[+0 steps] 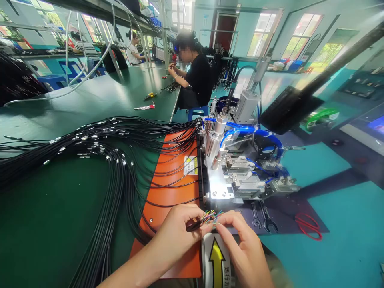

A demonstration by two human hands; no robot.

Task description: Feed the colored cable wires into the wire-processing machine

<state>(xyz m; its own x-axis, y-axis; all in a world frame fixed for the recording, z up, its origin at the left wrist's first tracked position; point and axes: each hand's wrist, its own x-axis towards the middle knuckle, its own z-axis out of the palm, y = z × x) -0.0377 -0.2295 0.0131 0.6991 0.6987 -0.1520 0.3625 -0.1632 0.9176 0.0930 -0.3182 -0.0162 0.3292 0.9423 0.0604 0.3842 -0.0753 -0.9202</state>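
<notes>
My left hand (183,226) is closed around the ends of several black cables (194,225), just in front of the machine. Thin coloured wires (210,216) fan out of the stripped cable ends between my two hands. The thumb and forefinger of my right hand (240,236) pinch at the tips of these wires. Beyond my hands, a metal machine (240,176) with blue air tubes has more black cables (177,186) running into its left side over an orange plate (168,160).
A thick bundle of black cables (99,138) spreads over the green table (60,216) on the left. Wrenches (264,218) and red-handled scissors (309,226) lie right of my hands. Further back are pliers (150,96) and a seated person (195,72) at work.
</notes>
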